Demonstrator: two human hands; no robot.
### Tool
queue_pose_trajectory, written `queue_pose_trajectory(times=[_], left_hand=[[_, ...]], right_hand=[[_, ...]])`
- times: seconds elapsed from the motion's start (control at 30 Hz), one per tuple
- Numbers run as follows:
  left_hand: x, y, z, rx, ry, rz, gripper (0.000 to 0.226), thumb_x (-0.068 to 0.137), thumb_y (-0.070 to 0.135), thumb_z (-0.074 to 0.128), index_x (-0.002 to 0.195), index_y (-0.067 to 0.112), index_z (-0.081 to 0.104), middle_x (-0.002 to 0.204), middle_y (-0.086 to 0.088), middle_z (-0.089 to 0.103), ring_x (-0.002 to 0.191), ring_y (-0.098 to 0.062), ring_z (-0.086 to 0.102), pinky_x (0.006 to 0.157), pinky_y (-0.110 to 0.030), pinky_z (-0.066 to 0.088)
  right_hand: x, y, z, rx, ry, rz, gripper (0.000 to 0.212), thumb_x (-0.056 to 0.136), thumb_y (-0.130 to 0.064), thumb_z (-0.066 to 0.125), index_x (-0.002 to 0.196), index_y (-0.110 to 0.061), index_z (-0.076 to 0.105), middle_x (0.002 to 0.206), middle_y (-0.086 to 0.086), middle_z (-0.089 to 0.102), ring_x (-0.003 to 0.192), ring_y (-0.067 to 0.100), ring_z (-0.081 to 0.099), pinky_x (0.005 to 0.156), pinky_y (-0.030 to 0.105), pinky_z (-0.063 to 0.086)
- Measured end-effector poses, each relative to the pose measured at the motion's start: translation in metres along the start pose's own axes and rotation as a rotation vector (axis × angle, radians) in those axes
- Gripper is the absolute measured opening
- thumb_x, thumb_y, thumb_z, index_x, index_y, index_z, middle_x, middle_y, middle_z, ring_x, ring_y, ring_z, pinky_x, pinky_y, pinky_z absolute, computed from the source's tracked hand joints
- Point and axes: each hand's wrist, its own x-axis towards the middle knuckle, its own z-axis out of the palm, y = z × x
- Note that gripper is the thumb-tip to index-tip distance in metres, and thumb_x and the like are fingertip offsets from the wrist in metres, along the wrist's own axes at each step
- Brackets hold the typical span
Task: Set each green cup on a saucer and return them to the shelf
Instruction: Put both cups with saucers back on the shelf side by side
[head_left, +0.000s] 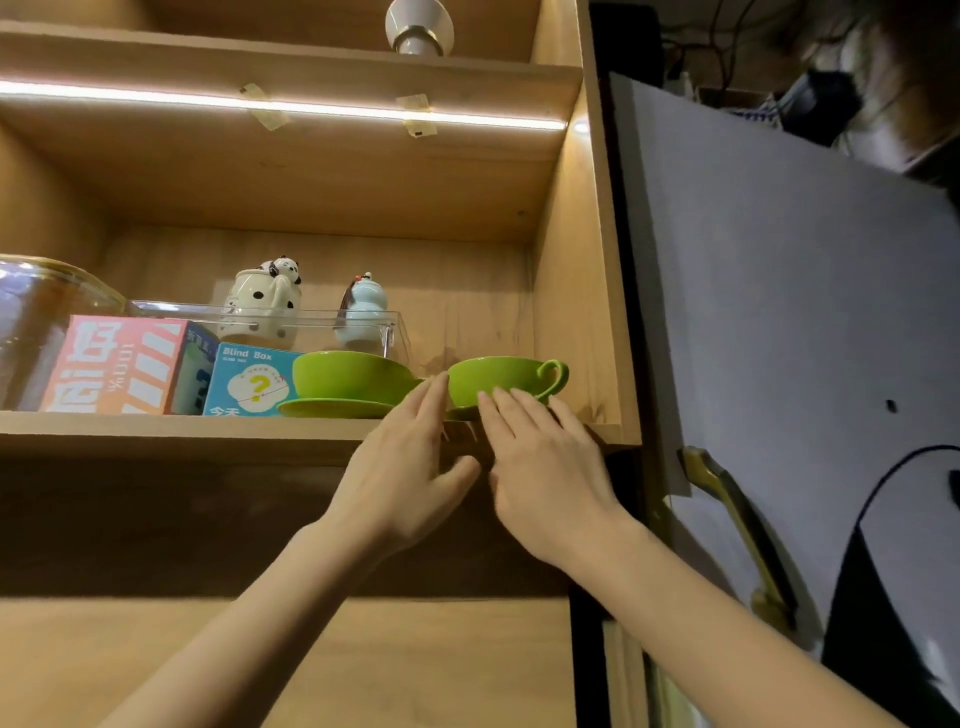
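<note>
both green cups sit on saucers on the shelf (182, 423), right of the blind box (248, 382). left hand (405, 467) and right hand (545, 467), open-fingered, gripping nothing, touch the right cup (501, 376); nudge its saucer (462, 414) gently inward from the edge.

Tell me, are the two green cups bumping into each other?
Apart. The head view shows wood shelf back and the left hand's fingers between the left cup and the right cup.
</note>
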Motion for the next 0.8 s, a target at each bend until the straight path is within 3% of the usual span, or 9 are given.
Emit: queue_pose_trajectory(times=[0.1,0.23,0.5,0.6,0.8], left_hand=[[0.011,0.004,0.013,0.16,-0.029,-0.026,0.065,0.084,0.035,0.044,0.141,0.01,0.024,0.151,-0.008,0.031,0.138,-0.019,0.028,0.115,-0.03,0.012],[0.016,0.008,0.02,0.232,-0.037,-0.079,0.058,0.085,0.04,0.03,0.136,0.012,0.032,0.149,-0.01,0.035,0.139,-0.019,0.027,0.116,-0.035,0.008],[0.013,0.002,0.02,0.033,0.009,-0.017,0.069,0.072,0.049,0.024,0.137,0.028,0.033,0.146,-0.001,0.04,0.138,-0.015,0.028,0.116,-0.034,0.005],[0.012,-0.002,0.021,-0.063,0.009,0.0,0.078,0.061,0.059,0.02,0.136,0.038,0.032,0.148,0.005,0.035,0.141,-0.01,0.018,0.115,-0.033,-0.001],[0.009,-0.011,0.021,-0.167,-0.046,0.048,0.06,0.058,0.066,0.026,0.117,0.06,0.016,0.139,0.024,0.015,0.133,0.005,0.001,0.111,-0.026,-0.012]], right_hand=[[-0.001,0.007,0.0,0.065,0.013,-0.005,0.056,0.096,-0.017,0.03,0.148,-0.014,0.009,0.158,0.005,0.014,0.146,0.018,0.009,0.116,0.031,-0.002],[-0.003,0.019,0.0,0.161,-0.025,-0.016,0.057,0.096,-0.012,0.027,0.148,-0.015,0.006,0.159,0.004,0.008,0.146,0.015,0.004,0.114,0.025,-0.005],[-0.009,0.037,0.007,0.183,-0.031,0.011,0.057,0.097,-0.016,0.027,0.148,-0.016,0.001,0.16,0.004,0.003,0.146,0.014,-0.001,0.117,0.027,-0.005],[-0.012,0.041,0.009,0.202,-0.005,0.039,0.057,0.097,-0.018,0.028,0.148,-0.016,0.003,0.159,0.002,0.006,0.146,0.013,0.001,0.113,0.024,-0.007],[-0.013,0.044,0.016,0.207,0.035,0.091,0.057,0.097,-0.019,0.028,0.148,-0.017,0.004,0.159,0.001,0.008,0.146,0.013,0.005,0.11,0.021,-0.006]])
